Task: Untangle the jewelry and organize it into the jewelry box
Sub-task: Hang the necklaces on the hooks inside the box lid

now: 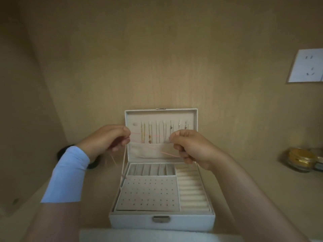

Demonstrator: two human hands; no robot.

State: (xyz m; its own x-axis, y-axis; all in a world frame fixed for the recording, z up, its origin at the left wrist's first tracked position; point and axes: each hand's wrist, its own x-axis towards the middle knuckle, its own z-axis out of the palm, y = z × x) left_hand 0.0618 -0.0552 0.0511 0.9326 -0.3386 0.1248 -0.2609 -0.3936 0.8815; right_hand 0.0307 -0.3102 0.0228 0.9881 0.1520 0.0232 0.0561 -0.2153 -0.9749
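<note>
A white jewelry box (pixel 161 222) stands open in front of me, its lid upright against the wooden wall. Several thin chains (pixel 157 135) hang on hooks inside the lid above a fabric pocket. The tray holds small slots, a dotted earring panel (pixel 148 194) and ring rolls (pixel 192 189). Both hands are raised in front of the lid. My left hand (pixel 110 140) and my right hand (pixel 188 145) each pinch an end of a thin pink cord (pixel 167 153) stretched between them. Loose cord ends dangle below my left hand.
A glass jar with a gold lid (pixel 300 158) sits on the shelf at the right. A white wall socket (pixel 305 66) is on the back panel. A dark round object (pixel 94 164) lies behind my left wrist. A pale cloth (pixel 157 235) lies at the near edge.
</note>
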